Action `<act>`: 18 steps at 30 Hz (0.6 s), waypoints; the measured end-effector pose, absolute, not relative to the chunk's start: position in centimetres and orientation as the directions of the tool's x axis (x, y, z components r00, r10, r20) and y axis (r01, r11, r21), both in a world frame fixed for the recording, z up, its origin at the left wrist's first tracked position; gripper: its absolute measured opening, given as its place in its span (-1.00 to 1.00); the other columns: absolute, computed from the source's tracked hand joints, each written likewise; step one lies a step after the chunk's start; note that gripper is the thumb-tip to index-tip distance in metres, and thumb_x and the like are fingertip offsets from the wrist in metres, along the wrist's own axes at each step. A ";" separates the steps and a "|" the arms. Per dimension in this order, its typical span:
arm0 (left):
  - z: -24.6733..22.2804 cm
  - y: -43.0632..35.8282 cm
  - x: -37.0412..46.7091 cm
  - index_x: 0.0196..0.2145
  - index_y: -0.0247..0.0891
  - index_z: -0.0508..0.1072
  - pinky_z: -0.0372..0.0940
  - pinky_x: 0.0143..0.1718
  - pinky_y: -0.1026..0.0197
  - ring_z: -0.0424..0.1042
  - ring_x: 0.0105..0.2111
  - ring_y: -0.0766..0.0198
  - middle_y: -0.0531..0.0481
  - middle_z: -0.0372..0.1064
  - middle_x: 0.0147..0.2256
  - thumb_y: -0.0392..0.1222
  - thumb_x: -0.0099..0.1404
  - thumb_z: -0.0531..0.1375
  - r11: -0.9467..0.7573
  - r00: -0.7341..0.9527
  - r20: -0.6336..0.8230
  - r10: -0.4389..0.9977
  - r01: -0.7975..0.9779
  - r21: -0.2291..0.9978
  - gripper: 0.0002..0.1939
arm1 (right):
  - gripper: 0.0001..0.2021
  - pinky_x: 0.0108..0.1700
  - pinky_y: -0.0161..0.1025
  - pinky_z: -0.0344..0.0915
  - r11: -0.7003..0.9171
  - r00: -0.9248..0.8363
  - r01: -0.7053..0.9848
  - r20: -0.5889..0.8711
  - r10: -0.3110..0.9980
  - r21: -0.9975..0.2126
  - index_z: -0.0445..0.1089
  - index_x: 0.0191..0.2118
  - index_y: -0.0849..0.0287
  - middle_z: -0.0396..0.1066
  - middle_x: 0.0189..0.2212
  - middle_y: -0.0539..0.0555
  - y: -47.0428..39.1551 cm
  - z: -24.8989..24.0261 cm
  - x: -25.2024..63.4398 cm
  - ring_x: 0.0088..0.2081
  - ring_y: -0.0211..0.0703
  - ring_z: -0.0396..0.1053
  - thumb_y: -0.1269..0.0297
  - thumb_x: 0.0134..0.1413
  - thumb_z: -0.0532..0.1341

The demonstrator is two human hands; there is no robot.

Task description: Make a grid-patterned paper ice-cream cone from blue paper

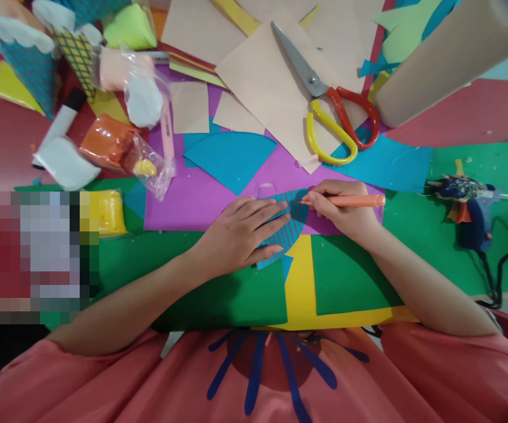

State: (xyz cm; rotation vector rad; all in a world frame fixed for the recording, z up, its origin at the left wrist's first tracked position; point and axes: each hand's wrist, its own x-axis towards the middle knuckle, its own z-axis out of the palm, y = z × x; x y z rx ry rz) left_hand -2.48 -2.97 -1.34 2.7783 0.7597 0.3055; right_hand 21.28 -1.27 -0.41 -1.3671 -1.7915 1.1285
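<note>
My left hand (254, 232) lies flat with fingers spread over a blue piece of craft paper (295, 220), pressing it onto the purple sheet beneath. Dark stripes run across this blue piece, and part of it is hidden under my palm. In my right hand (342, 205) is an orange marker (359, 201), pinched between thumb and fingers. Its tip touches or hovers just over the right part of the striped piece. A plain blue fan-shaped piece (234, 155) rests just beyond my hands.
Scissors (313, 82) with red and yellow handles lie on beige sheets (254, 64). A glue gun (474, 205) with its cord stands right, near a cardboard tube (447, 64). At left are clay packets (108, 141), a white marker (62, 123) and paper cones (75, 53).
</note>
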 end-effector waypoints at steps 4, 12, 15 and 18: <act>-1.4 -3.0 -2.5 0.13 -0.32 0.39 0.19 0.13 -0.04 0.31 0.12 0.02 -0.22 0.35 0.14 0.06 0.48 -0.09 -0.836 0.839 0.146 0.524 0.473 0.277 -0.48 | -0.73 -0.52 -0.34 0.15 0.096 -0.304 0.440 -0.047 0.952 -0.893 0.37 -0.58 0.20 0.39 -0.62 0.01 -1.3 -0.4 21.4 -0.56 -0.31 0.29 0.26 0.11 0.18; -1.4 -3.0 -2.5 0.15 -0.31 0.37 0.18 0.14 -0.05 0.30 0.13 0.01 -0.23 0.33 0.16 0.07 0.47 -0.07 -0.828 0.841 0.123 0.527 0.475 0.299 -0.48 | -0.70 -0.54 -0.34 0.11 0.056 -0.321 0.485 -0.118 0.940 -0.873 0.35 -0.62 0.20 0.36 -0.65 -0.01 -1.4 -0.7 21.6 -0.56 -0.30 0.27 0.22 0.08 0.23; -1.4 -3.0 -2.5 0.15 -0.31 0.37 0.18 0.14 -0.04 0.30 0.14 0.02 -0.23 0.33 0.16 0.07 0.47 -0.07 -0.824 0.839 0.123 0.531 0.477 0.305 -0.48 | -0.74 -0.53 -0.34 0.15 0.048 -0.331 0.450 -0.117 0.936 -0.892 0.39 -0.59 0.20 0.41 -0.62 0.01 -1.4 -0.4 21.6 -0.55 -0.30 0.30 0.26 0.08 0.19; -1.4 -3.0 -2.5 0.14 -0.31 0.38 0.18 0.14 -0.05 0.30 0.13 0.02 -0.22 0.34 0.16 0.06 0.48 -0.08 -0.827 0.839 0.128 0.529 0.476 0.300 -0.49 | -0.77 -0.53 -0.34 0.17 0.061 -0.300 0.408 -0.071 0.951 -0.911 0.41 -0.55 0.19 0.44 -0.59 0.01 -1.3 -0.1 21.4 -0.56 -0.31 0.30 0.28 0.08 0.17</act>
